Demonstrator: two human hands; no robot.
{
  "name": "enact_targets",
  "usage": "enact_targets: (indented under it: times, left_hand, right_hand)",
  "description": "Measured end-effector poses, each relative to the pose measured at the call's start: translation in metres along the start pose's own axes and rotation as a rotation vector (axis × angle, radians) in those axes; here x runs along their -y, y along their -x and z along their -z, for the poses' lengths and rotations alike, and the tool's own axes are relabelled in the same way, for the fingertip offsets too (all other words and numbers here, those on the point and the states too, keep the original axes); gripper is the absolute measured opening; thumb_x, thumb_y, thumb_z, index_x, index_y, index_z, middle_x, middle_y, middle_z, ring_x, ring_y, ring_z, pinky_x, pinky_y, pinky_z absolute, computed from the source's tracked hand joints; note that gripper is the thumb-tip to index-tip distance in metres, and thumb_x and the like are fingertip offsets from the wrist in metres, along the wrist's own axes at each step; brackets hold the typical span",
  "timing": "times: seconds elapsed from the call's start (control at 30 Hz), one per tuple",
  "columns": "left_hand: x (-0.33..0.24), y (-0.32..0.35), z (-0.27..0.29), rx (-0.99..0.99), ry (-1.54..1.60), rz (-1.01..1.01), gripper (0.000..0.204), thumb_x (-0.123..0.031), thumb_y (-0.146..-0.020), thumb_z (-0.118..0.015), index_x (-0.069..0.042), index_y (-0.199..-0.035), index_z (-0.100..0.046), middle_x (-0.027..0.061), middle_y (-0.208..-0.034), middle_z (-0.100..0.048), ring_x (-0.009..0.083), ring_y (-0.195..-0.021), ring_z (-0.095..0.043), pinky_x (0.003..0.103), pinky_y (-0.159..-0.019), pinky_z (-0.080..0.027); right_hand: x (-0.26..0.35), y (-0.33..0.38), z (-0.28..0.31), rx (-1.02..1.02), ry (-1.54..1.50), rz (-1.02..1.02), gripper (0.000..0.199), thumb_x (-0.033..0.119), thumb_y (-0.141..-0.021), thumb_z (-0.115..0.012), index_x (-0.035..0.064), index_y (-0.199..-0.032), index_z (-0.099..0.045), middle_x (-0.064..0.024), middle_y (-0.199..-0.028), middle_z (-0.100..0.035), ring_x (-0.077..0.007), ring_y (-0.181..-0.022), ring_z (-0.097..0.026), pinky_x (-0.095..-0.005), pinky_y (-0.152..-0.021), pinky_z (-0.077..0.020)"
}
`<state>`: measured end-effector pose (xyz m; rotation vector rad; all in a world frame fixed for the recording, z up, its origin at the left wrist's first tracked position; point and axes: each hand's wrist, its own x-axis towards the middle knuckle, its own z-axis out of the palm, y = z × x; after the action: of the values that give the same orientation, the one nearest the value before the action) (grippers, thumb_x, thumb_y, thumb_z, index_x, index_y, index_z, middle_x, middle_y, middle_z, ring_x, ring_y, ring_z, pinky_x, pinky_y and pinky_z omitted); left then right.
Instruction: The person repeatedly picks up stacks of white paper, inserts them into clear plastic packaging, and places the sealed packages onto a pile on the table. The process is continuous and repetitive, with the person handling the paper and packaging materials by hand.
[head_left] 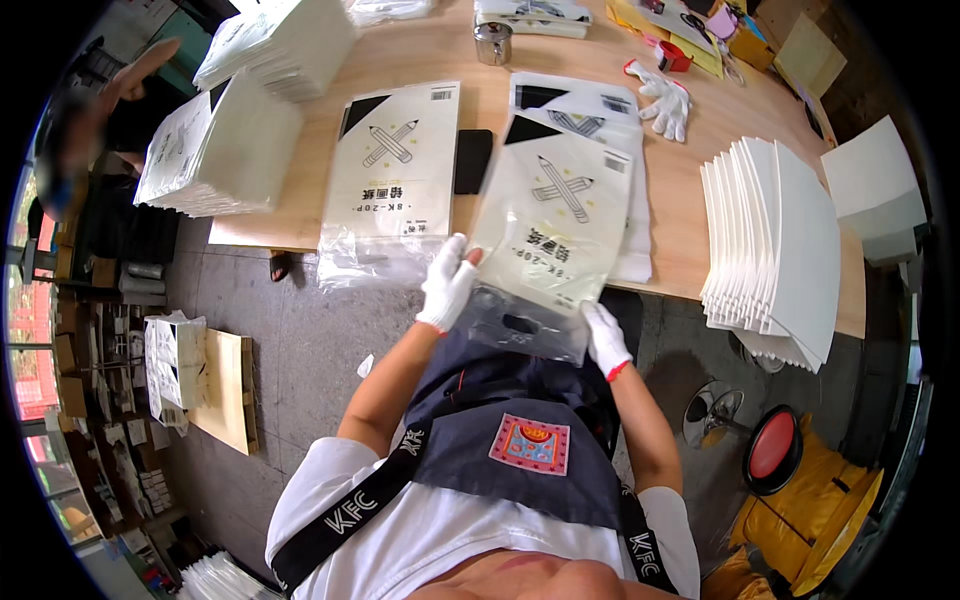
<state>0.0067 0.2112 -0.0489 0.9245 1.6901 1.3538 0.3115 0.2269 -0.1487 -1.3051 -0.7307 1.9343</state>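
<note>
Between my hands is a clear plastic bag of drawing paper, printed with crossed pencils and a black corner. It slants over the table's near edge, and its transparent end with a cut-out handle hangs toward me. My left hand, in a white glove with a bare thumb tip, is closed on the bag's left edge. My right hand, gloved in white with a red cuff, grips the lower right edge; part of its fingers is hidden. Partly beneath the held bag lie more bagged packs. To the left rests another bagged pack.
A black flat object lies between the packs. Tall stacks of packs stand at the table's left, and fanned white sheets at the right. Farther back are a metal cup, a white glove and red tape. Another person stands far left.
</note>
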Motion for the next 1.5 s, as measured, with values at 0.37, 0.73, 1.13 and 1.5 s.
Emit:
enact_targets:
  times: [0.37, 0.73, 1.13, 1.5]
  left_hand:
    - [0.011, -0.121, 0.225, -0.351, -0.924, 0.115, 0.030, -0.027, -0.093, -0.054, 0.001, -0.104, -0.057, 0.0213, -0.092, -0.065, 0.0363, -0.078, -0.058, 0.041, -0.074, -0.046]
    - [0.022, -0.118, 0.198, -0.346, -1.393, -0.192, 0.050, -0.022, -0.082, -0.067, -0.007, -0.127, -0.051, 0.0171, -0.126, -0.057, 0.0379, -0.117, -0.052, 0.046, -0.098, -0.041]
    - [-0.013, -0.071, -0.154, 0.492, -0.963, -0.594, 0.023, -0.031, -0.078, -0.070, -0.019, -0.097, -0.071, 0.0092, -0.103, -0.069, 0.0327, -0.093, -0.064, 0.043, -0.083, -0.050]
    - [-0.058, -0.098, -0.165, 0.727, -0.769, -0.427, 0.027, -0.027, -0.089, -0.054, -0.007, -0.094, -0.072, 0.0182, -0.096, -0.070, 0.0342, -0.088, -0.065, 0.039, -0.080, -0.048]
  right_hand:
    - [0.021, -0.132, -0.260, 0.272, 0.231, 0.003, 0.040, 0.034, -0.095, -0.058, -0.0049, -0.100, -0.062, -0.0163, -0.084, -0.066, -0.0255, -0.083, -0.066, -0.0385, -0.081, -0.0510]
    - [-0.020, -0.059, -0.213, 0.653, 0.035, -0.308, 0.028, 0.019, -0.087, -0.072, 0.0032, -0.108, -0.064, -0.0117, -0.090, -0.070, -0.0150, -0.067, -0.064, -0.0306, -0.055, -0.0523]
    - [-0.009, 0.025, -0.075, 0.250, -0.047, -0.212, 0.021, 0.025, -0.091, -0.068, 0.0091, -0.102, -0.062, -0.0058, -0.084, -0.066, -0.0108, -0.064, -0.060, -0.0242, -0.055, -0.0497]
    - [0.051, -0.013, -0.037, -0.038, -0.065, 0.201, 0.040, 0.039, -0.091, -0.066, 0.0065, -0.114, -0.064, -0.0096, -0.099, -0.069, -0.0159, -0.082, -0.067, -0.0317, -0.067, -0.0545]
